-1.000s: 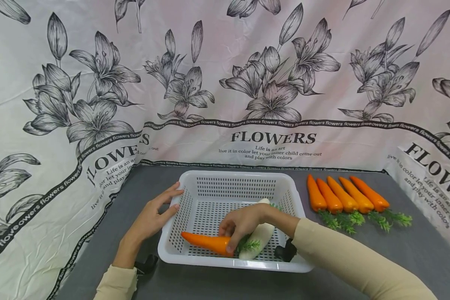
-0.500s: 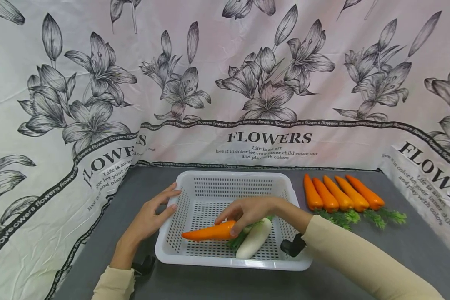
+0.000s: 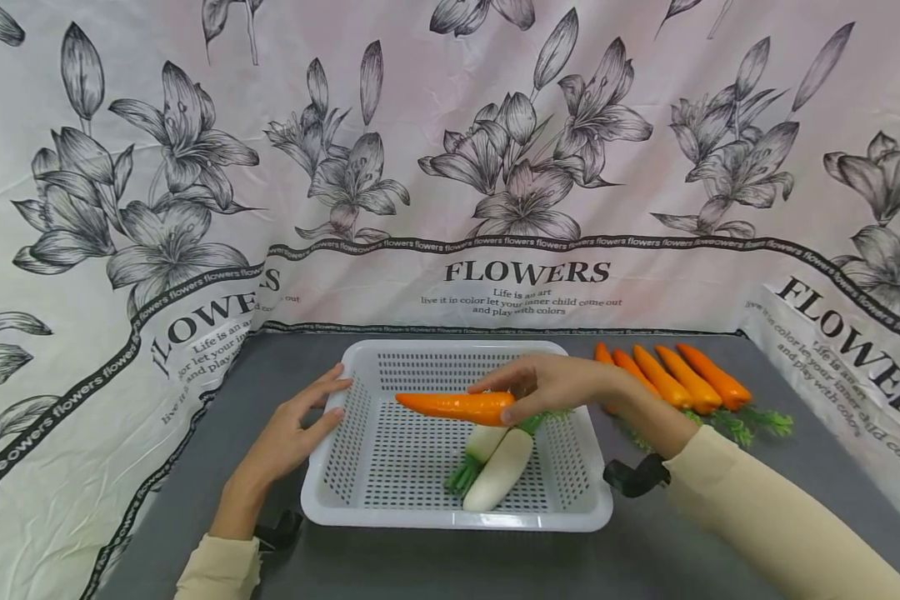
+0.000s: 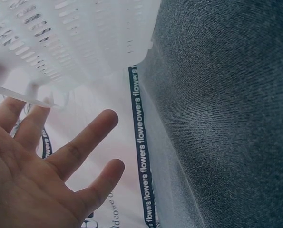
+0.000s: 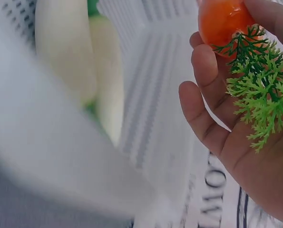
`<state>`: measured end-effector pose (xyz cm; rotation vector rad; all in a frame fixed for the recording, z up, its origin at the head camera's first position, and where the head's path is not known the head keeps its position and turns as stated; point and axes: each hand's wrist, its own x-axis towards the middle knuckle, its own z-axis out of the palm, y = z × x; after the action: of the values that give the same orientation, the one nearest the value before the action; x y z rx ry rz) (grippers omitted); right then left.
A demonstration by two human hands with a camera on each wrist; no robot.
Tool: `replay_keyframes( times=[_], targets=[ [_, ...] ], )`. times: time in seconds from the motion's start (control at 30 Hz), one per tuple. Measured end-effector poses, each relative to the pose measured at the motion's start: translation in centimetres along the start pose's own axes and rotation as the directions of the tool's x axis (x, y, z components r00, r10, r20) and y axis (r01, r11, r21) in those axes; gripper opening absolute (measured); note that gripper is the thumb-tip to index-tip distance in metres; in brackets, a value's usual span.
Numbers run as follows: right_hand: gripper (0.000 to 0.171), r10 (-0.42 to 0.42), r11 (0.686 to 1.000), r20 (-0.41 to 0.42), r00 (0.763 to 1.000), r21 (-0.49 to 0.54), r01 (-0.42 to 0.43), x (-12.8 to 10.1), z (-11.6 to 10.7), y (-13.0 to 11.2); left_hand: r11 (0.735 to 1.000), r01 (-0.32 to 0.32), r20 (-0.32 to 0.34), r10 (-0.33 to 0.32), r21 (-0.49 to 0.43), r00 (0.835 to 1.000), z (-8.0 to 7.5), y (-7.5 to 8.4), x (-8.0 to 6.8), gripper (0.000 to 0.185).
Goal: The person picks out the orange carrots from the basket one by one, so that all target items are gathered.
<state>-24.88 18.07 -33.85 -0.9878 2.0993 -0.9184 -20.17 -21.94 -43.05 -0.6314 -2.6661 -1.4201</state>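
Lifted since a second ago, the carrot [image 3: 456,407] now hangs above the basket [image 3: 330,517] and two radishes [image 3: 495,467], gripped at its leafy end by the right hand [image 3: 551,385], which hides part of the carrot row [image 3: 675,379], while the left hand [image 3: 288,442] rests flat-fingered against the basket's side.

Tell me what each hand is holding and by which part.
The right hand grips an orange carrot by its thick, leafy end, above the white basket. The left hand holds nothing; its fingers rest on the basket's left rim.
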Motion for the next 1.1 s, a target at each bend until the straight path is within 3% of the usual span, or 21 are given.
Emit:
replay_keyframes(
  times=[0.2, 0.33, 0.5, 0.77, 0.83, 1.0, 1.1],
  targets=[
    [0.052, 0.033, 0.999, -0.147, 0.989, 0.030, -0.028, -4.0, -1.9, 1.6, 1.000, -0.019, -0.003, 0.019, 0.019, 1.000, -0.1, -0.8, 0.0, 0.045],
    [0.053, 0.121, 0.992, -0.280, 0.952, 0.060, -0.108, -6.9, -3.0, 3.0, 1.000, -0.021, -0.001, 0.021, 0.024, 1.000, -0.1, -0.7, 0.0, 0.045],
    [0.053, 0.223, 0.975, -0.421, 0.879, 0.106, -0.197, -10.7, -4.1, 5.6, 1.000, -0.009, 0.001, 0.009, 0.020, 1.000, -0.2, -0.5, 0.0, 0.046],
    [0.055, 0.287, 0.948, -0.605, 0.742, 0.067, -0.312, -16.9, -5.2, 9.8, 1.000, -0.005, 0.004, 0.005, 0.014, 1.000, -0.3, -0.5, 0.0, 0.046],
    [0.056, 0.300, 0.942, -0.626, 0.720, 0.074, -0.329, -18.2, -5.3, 10.9, 1.000, -0.005, 0.007, 0.005, 0.010, 1.000, -0.3, -0.4, 0.0, 0.045],
    [0.063, 0.352, 0.907, -0.683, 0.640, 0.082, -0.412, -21.2, -5.7, 13.3, 1.000, -0.003, 0.011, 0.003, 0.005, 1.000, -0.2, -0.4, 0.0, 0.046],
    [0.068, 0.391, 0.867, -0.716, 0.579, 0.076, -0.492, -22.9, -5.9, 14.6, 1.000, -0.003, 0.011, 0.003, 0.010, 1.000, -0.1, -0.4, 0.0, 0.046]
  ],
)
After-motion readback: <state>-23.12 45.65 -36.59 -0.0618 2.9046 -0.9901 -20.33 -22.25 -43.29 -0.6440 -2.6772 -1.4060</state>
